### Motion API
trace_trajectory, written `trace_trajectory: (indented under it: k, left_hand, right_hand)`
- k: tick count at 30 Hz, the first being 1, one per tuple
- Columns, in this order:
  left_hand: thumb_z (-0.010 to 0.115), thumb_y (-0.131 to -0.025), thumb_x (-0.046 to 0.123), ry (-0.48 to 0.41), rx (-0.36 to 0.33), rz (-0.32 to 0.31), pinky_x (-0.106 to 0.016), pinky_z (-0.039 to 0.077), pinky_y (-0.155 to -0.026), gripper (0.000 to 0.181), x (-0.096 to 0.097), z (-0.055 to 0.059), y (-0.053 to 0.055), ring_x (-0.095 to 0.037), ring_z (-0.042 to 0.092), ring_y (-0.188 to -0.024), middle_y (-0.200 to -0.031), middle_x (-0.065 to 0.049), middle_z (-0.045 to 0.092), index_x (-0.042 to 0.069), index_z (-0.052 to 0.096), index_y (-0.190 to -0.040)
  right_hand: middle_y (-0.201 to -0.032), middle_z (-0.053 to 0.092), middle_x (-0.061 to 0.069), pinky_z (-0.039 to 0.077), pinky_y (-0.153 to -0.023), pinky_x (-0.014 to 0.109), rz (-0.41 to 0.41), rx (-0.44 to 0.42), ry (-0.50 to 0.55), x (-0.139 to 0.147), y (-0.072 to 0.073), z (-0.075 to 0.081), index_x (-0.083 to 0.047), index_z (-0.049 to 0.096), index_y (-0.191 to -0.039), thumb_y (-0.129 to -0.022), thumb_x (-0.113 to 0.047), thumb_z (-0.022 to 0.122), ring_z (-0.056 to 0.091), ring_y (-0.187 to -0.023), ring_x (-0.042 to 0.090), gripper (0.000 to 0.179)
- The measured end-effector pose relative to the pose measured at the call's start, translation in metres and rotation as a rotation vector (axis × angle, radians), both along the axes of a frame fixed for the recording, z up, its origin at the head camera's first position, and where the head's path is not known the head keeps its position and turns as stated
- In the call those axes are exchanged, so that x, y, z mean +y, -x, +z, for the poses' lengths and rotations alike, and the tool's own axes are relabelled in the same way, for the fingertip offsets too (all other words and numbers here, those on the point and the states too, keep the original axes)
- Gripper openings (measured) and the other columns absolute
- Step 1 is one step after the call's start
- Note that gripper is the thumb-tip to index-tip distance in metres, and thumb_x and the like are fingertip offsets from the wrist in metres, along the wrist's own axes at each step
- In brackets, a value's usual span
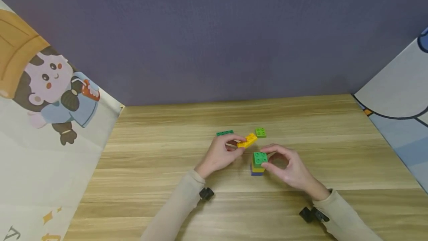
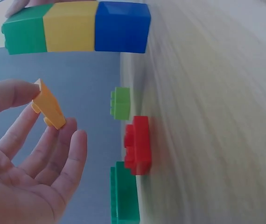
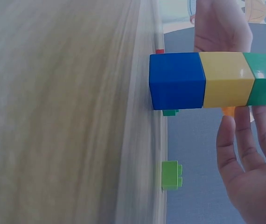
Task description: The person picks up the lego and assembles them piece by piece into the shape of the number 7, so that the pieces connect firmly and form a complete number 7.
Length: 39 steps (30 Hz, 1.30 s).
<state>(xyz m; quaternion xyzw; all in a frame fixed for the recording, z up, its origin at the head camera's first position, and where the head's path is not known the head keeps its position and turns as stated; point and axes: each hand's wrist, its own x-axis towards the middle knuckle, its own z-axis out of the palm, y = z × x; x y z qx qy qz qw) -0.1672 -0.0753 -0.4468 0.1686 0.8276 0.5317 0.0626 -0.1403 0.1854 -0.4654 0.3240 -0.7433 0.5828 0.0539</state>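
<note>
The upper block (image 2: pixel 26 29) is solid green, the middle block (image 2: pixel 70 26) solid yellow and the lower block (image 2: pixel 122 26) solid blue. The thin brick (image 1: pixel 247 141) is orange-yellow. The small brick (image 1: pixel 260 133) is lime green, the studded brick (image 2: pixel 142 147) is red and the long brick (image 2: pixel 127 196) is dark green. The worktop (image 1: pixel 150 151) shows tan wood grain with lighter and darker brown streaks. The rear panel (image 1: pixel 214 40) is plain, muted blue-violet. The left panel (image 1: pixel 20 151) is off-white and bears a cartoon figure (image 1: pixel 55 114) with an orange hat (image 1: pixel 20 55). The right panel (image 1: pixel 394 84) is white and pale blue with black outlines. The sleeves (image 1: pixel 174 207) are plain beige.
</note>
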Motion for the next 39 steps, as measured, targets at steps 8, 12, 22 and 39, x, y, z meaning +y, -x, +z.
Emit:
trace_trajectory:
  k: [8,12,22,39]
  left_hand:
    - [0.074,-0.100,0.018,-0.055,-0.007,-0.030,-0.031,0.064,-0.088,0.024,-0.003,0.011,-0.009,-0.025,0.073,-0.109,-0.124,-0.006,0.076,0.015,0.078,-0.124]
    - [0.074,-0.100,0.017,-0.077,0.007,-0.039,-0.038,0.065,-0.088,0.024,-0.003,0.016,-0.014,-0.023,0.072,-0.107,-0.125,-0.005,0.076,0.015,0.078,-0.124]
    - [0.074,-0.097,0.006,-0.128,0.062,-0.078,-0.044,0.064,-0.091,0.027,-0.004,0.028,-0.029,-0.019,0.073,-0.107,-0.133,-0.006,0.074,0.010,0.078,-0.123]
    - [0.079,-0.092,0.013,0.061,0.249,-0.088,-0.031,0.059,-0.099,0.021,-0.001,0.044,-0.040,-0.016,0.070,-0.120,-0.128,0.002,0.078,0.014,0.081,-0.113]
  right_hand:
    - [-0.120,0.076,-0.004,0.061,-0.080,0.023,-0.014,-0.011,-0.018,0.000,-0.001,0.001,-0.004,0.073,-0.122,-0.085,0.014,0.079,0.071,-0.096,0.009,0.042]
    - [-0.120,0.076,-0.004,0.061,-0.081,0.023,-0.025,-0.025,-0.031,0.001,-0.002,0.001,-0.004,0.072,-0.123,-0.086,0.013,0.079,0.071,-0.099,0.008,0.041]
    - [-0.119,0.076,-0.001,0.062,-0.083,0.025,-0.087,-0.092,-0.094,0.003,-0.005,0.000,-0.002,0.072,-0.125,-0.089,0.007,0.079,0.070,-0.101,0.005,0.037]
    - [-0.136,0.071,-0.003,0.062,-0.089,0.025,-0.071,0.014,-0.041,0.003,-0.007,0.028,-0.003,0.067,-0.139,-0.086,0.015,0.079,0.066,-0.122,0.005,0.057]
